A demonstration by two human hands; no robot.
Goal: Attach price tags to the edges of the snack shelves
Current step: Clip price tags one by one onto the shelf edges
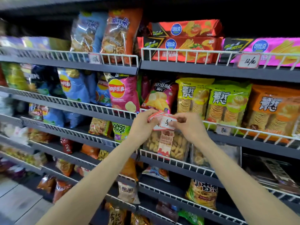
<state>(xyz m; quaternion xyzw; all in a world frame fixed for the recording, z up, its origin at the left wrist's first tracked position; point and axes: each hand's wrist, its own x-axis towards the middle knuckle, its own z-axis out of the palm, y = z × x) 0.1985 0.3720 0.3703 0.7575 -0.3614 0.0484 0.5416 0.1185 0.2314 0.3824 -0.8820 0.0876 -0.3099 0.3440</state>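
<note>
The left hand (142,123) is gripping a fanned stack of tags (155,115), small white paper rectangles with red borders, while the right hand (189,125) is pinching one handwritten price tag (167,123) just before the white wire shelf rail (243,129).

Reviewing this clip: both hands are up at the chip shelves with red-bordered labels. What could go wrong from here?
1. The left hand pinches a loose stack of tags while the right hand pulls at one tag; others might slip out and fall.
2. The hands work against the wire shelf rail, so the chip bag behind could get nudged.
3. The writing looks faint; the tag could land under the wrong product.
</note>
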